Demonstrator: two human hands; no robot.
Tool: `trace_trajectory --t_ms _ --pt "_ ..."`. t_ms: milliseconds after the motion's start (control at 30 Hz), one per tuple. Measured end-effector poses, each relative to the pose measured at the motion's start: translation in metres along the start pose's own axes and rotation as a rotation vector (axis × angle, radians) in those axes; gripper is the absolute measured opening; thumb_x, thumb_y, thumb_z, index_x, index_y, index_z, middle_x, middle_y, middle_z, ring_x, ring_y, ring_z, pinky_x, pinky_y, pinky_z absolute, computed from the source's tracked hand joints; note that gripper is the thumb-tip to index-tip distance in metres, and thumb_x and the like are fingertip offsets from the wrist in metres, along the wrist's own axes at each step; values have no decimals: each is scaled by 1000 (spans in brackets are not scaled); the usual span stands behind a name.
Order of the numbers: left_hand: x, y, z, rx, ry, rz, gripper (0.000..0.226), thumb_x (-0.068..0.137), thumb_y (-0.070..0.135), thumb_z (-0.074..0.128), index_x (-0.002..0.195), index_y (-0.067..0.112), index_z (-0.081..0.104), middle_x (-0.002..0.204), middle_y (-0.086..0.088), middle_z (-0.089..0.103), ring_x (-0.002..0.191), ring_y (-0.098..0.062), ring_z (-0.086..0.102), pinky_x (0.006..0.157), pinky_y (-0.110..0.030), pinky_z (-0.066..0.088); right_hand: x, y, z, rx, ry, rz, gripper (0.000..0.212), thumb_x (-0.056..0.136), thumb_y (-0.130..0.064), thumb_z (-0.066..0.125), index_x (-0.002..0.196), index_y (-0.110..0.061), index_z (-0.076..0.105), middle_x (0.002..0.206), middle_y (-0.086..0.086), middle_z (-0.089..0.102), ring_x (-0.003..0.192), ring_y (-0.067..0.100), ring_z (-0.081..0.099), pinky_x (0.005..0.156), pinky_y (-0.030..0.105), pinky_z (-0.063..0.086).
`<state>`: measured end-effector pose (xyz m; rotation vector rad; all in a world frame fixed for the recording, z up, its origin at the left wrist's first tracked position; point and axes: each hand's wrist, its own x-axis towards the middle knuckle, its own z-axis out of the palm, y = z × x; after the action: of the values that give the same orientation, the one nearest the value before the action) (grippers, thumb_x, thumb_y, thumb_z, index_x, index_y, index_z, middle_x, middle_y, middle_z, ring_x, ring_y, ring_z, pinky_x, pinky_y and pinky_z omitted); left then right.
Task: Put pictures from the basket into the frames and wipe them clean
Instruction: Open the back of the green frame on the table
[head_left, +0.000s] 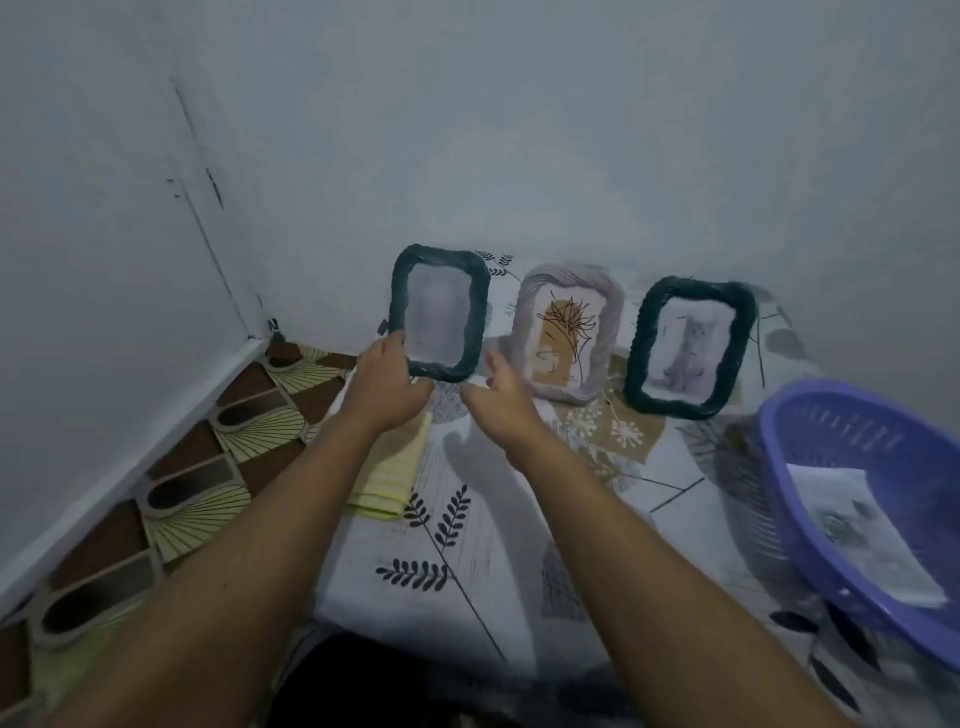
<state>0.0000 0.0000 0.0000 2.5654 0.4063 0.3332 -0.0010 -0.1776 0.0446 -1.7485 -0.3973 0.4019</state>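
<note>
My left hand (387, 387) grips the lower left edge of a dark green woven frame (397, 291), held upright with a blurred picture inside. Just below the frame's right corner, my right hand (501, 395) has its fingers apart and holds nothing. A pale lilac frame (608, 306) with a flower drawing leans against the wall. Right of it stands a second dark green frame (644, 338) with a cat picture. The purple basket (795, 431) at the right holds loose pictures (862, 535). A folded yellow cloth (389, 478) lies under my left forearm.
Everything sits on a table covered by a leaf-patterned cloth (467, 551), pushed against a grey wall (519, 130). Patterned floor tiles (218, 467) show at the left beside the wall's white skirting.
</note>
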Motion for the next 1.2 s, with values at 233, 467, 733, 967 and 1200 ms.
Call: trace_trajectory --t_ms 233,467,733,967,1200 --pt "46 -31 28 -238 15 -154 84 67 38 56 141 3 33 134 -19 48 123 -39 50 100 -57 45 60 26 16 -32 64 -12 42 85 6 56 105 -30 50 106 -4 62 95 3 58 74 8 47" --pt "46 -20 28 -506 72 -165 62 86 5 60 142 17 38 129 0 57 114 -18 55 90 -28 41 87 42 26 -11 103 78 51 84 1 56 131 -15 45 120 4 60 104 18 56 77 25 45" --pt "42 -19 19 -580 94 -245 55 87 4 57 139 14 43 117 -2 62 106 -22 60 82 -28 44 83 39 28 34 151 66 44 83 3 55 116 -25 49 118 3 64 108 18 59 76 23 46" --pt "17 -6 -5 -541 107 -190 60 93 14 58 149 15 34 122 5 54 113 -18 54 101 -35 44 52 22 21 83 143 24 39 87 -5 63 105 -37 50 103 -14 62 100 12 62 89 33 54" --pt "-31 26 -15 -538 135 -66 45 102 15 50 146 11 37 136 -4 54 122 -24 57 105 -43 46 -11 6 -11 186 229 -9 48 90 4 56 127 -26 48 105 -21 59 97 -4 56 79 19 48"
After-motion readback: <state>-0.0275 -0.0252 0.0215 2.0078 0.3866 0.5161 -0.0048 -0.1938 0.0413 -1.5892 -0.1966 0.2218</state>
